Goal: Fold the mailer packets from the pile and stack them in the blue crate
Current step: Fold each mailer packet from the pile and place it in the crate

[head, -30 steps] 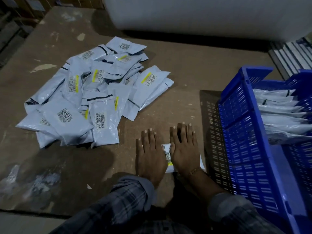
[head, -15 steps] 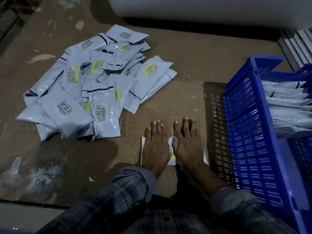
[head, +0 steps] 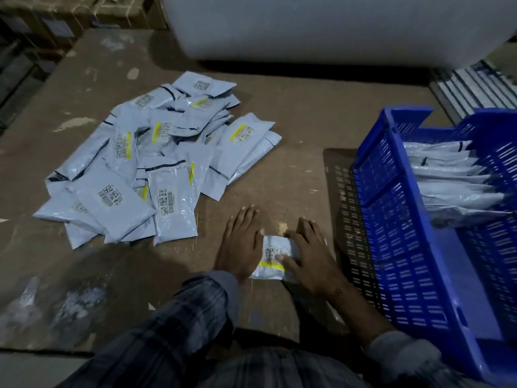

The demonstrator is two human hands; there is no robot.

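A folded mailer packet (head: 275,257) is pressed flat on the surface (head: 293,130) between the left hand (head: 240,247) and right hand (head: 310,256), both spread. Its long axis runs toward the blue crate (head: 397,247), just left of it; the pile (head: 151,169) lies farther left.

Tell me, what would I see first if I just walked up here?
Probably the bright blue crate on the right, with folded packets lined up inside. Next, the big messy pile of grey mailers with yellow-striped labels, on the left of the brown table. In front, the left hand and right hand press one packet flat between pile and crate.
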